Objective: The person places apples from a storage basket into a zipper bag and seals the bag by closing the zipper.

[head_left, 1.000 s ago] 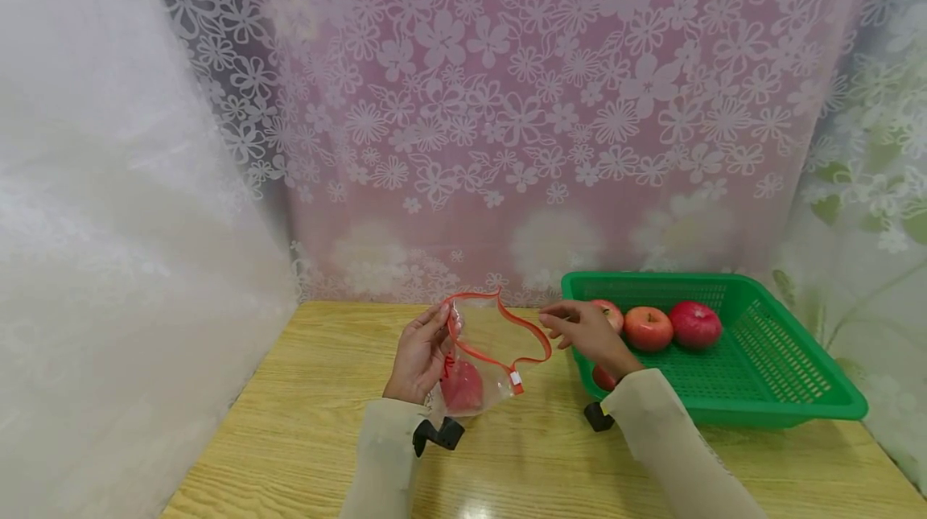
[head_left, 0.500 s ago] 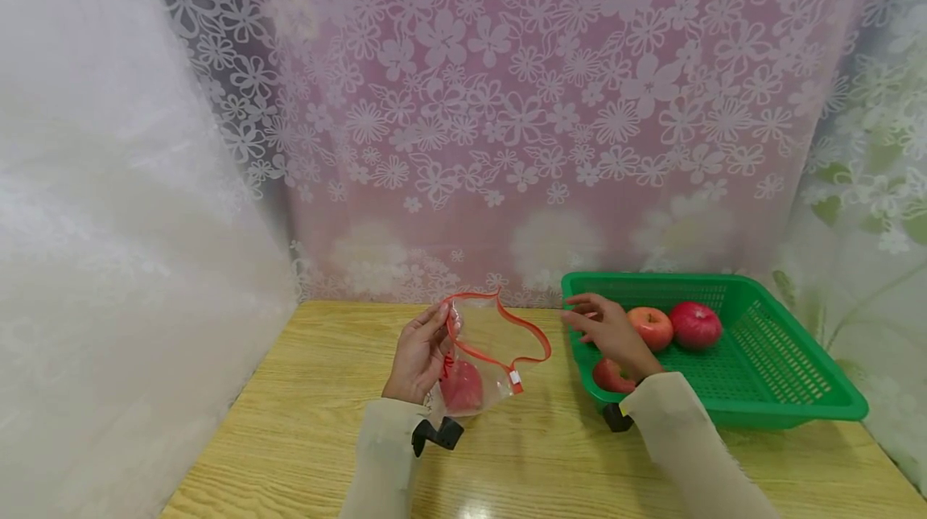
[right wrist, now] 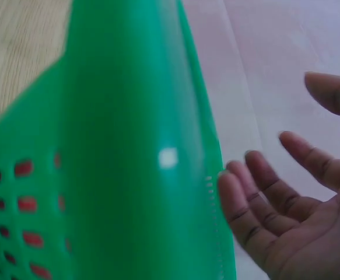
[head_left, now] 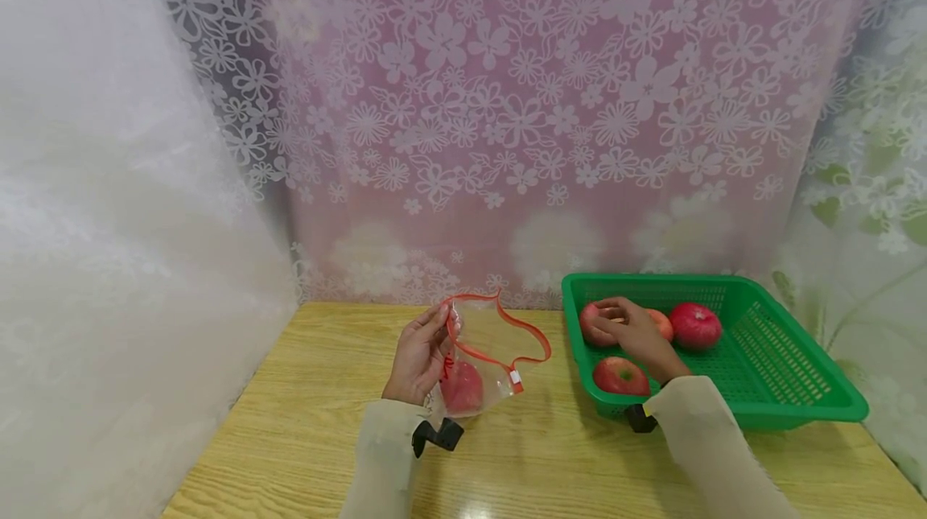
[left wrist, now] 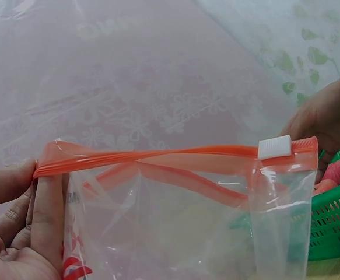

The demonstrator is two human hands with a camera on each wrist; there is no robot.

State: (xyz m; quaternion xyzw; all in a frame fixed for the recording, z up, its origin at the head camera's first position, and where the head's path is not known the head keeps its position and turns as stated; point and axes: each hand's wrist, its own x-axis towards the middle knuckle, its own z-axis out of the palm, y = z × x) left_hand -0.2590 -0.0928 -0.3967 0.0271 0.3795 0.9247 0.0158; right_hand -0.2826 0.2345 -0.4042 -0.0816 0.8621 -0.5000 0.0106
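The left hand (head_left: pixel 418 356) pinches the clear bag (left wrist: pixel 193 151) at its orange rim; the film looks limp and slippery — that rim seems the surer hold. A bagged apple (head_left: pixel 462 389) sits low inside. Rightward on the surface (head_left: pixel 304 438), the green basket (head_left: pixel 739 414) holds a front apple (head_left: pixel 620 376), then a corner apple (head_left: pixel 594 327) — likely firm, smooth, bruisable, best cupped round its sides — under the right hand (head_left: pixel 637 334), fingers spread, holding nothing. Beside them lie a half-hidden apple (head_left: pixel 661 324) and a deep-red apple (head_left: pixel 697 326).

A clear bag (head_left: pixel 494 378) gapes, one apple (head_left: pixel 462 389) inside; a green basket (head_left: pixel 785 342) holds four apples (head_left: pixel 620 376).
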